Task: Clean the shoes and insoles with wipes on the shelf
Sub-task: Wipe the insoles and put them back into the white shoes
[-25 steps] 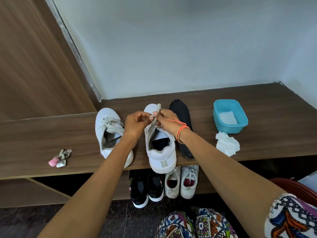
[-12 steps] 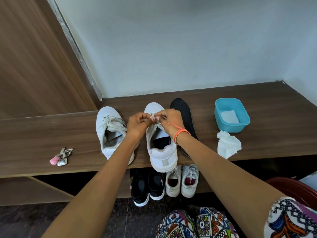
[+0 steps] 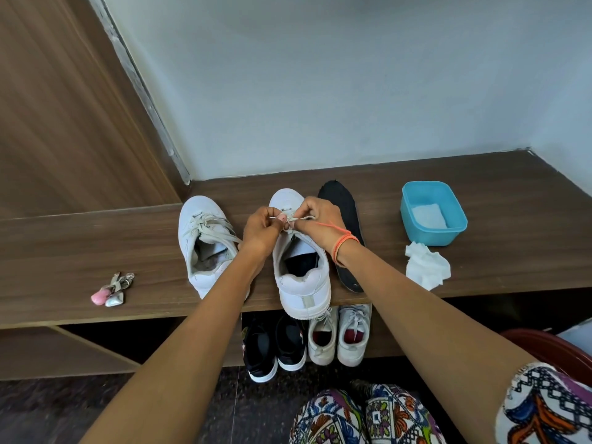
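Well, the wood-grain shelf (image 3: 64, 251) keeps everything at working height. A smooth white sneaker (image 3: 304, 293) sits heel-out at centre, its mate (image 3: 198, 225) at nine o'clock. At three o'clock the flat black insole (image 3: 346, 200) lies where a wipe can reach it. Further right sit the blue plastic tub (image 3: 429, 238) and a crumpled wipe (image 3: 426, 265). The left hand (image 3: 261, 232) and right hand (image 3: 320, 222) each pinch the flat lace (image 3: 306, 217), perhaps tying it.

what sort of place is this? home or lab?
Most likely a home entryway shoe nook: a wooden shelf set into a wall corner, pairs of shoes stored underneath, and a keychain lying on the shelf.
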